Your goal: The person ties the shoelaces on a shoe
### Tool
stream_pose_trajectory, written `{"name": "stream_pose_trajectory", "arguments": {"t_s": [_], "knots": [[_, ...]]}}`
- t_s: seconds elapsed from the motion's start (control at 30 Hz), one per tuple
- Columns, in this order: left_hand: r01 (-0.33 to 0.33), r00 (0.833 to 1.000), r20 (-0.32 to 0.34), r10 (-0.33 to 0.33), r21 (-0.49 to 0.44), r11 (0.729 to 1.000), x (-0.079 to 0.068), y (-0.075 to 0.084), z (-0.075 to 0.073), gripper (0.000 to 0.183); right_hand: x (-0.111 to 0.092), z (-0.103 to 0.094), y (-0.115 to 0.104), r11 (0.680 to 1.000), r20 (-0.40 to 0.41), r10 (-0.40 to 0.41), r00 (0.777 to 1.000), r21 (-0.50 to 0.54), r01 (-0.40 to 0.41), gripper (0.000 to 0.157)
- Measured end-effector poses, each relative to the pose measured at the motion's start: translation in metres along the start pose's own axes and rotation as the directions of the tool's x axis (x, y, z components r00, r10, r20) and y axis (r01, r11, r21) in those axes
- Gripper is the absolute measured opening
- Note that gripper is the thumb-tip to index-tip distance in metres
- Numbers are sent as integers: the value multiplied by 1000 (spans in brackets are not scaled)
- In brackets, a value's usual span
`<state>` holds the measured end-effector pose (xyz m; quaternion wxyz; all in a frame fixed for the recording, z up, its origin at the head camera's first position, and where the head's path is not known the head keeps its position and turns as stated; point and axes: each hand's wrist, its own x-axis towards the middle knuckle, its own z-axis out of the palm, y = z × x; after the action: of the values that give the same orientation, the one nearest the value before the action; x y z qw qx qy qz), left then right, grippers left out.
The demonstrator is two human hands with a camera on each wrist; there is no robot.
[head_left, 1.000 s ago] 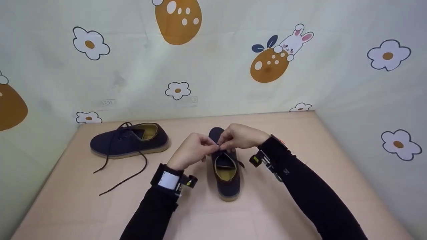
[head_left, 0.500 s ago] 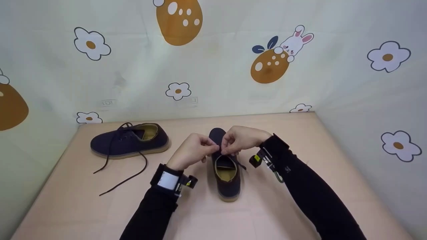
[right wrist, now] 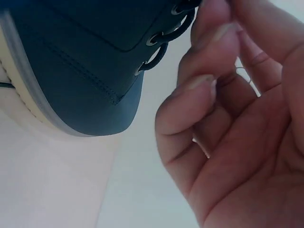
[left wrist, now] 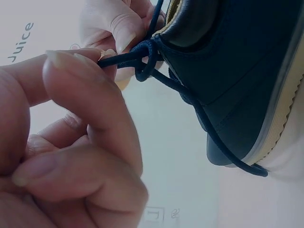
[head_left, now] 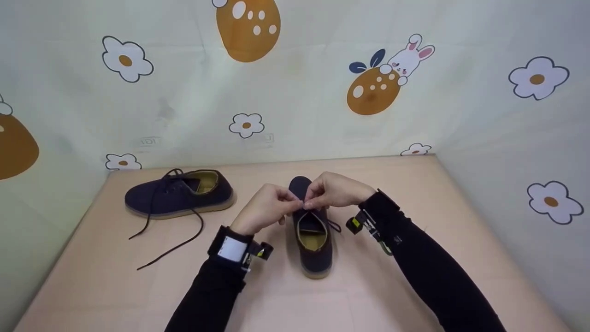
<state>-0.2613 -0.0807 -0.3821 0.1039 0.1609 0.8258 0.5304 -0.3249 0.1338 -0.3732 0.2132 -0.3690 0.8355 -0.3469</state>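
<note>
A dark navy lace-up shoe (head_left: 316, 263) stands upright in the middle of the table in the head view, heel toward me. My left hand (head_left: 265, 208) is over its left side, thumb and forefinger pinching the dark shoelace (left wrist: 146, 56). From the other side my right hand (head_left: 340, 189) pinches the lace close to the knot, fingertips nearly meeting the left ones. In the left wrist view the lace forms a small looped knot at the collar, and one end hangs along the shoe's side. The right wrist view shows laced eyelets (right wrist: 153, 39); the right fingertips are cut off there.
A matching navy shoe (head_left: 143, 199) rests at the left back of the table, toe pointing left. Its untied laces (head_left: 184, 243) trail over the tabletop (head_left: 295, 304). Patterned cloth walls (head_left: 299, 92) enclose the back and sides.
The right fingers shifted slightly away from the left ones, then came back to them at the knot. The lace at the shoe's right side now shows as a loop. My left hand stayed nearly still.
</note>
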Motion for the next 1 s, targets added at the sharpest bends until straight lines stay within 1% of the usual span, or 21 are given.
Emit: {"name": "stream_pose_trajectory", "arguments": {"t_s": [0.17,0.37,0.47,0.53,0.63,0.73,0.87,0.93,1.0], "knots": [[6,1000,-2,-6,-1,1000,0,1,0,16,1,1,-2,999,6,-8,1000,-44,8,9],[6,1000,-3,-6,1,1000,0,0,-1,15,1,2,-2,1000,25,13,1000,-26,-12,8],[5,1000,-6,-5,5,1000,0,-1,0,14,0,2,-4,999,36,23,999,-36,-22,10],[3,1000,-7,-3,5,1000,0,-1,0,14,0,2,-5,998,31,17,999,-59,-15,10],[2,1000,-7,-2,-2,1000,0,-1,0,14,-1,3,-5,992,-4,-19,1000,-121,18,9],[-1,1000,-7,1,-9,1000,1,0,1,14,-2,4,-7,969,-84,-69,994,-244,47,7],[-15,1000,-4,15,-18,1000,0,1,3,14,-6,9,-9,907,-188,-128,974,-419,38,10],[-27,1000,7,27,-15,1000,0,1,5,14,-7,13,-8,876,-223,-156,962,-481,31,14],[-48,998,28,48,4,999,0,1,6,14,-8,19,-7,852,-252,-184,950,-523,26,18]]}}
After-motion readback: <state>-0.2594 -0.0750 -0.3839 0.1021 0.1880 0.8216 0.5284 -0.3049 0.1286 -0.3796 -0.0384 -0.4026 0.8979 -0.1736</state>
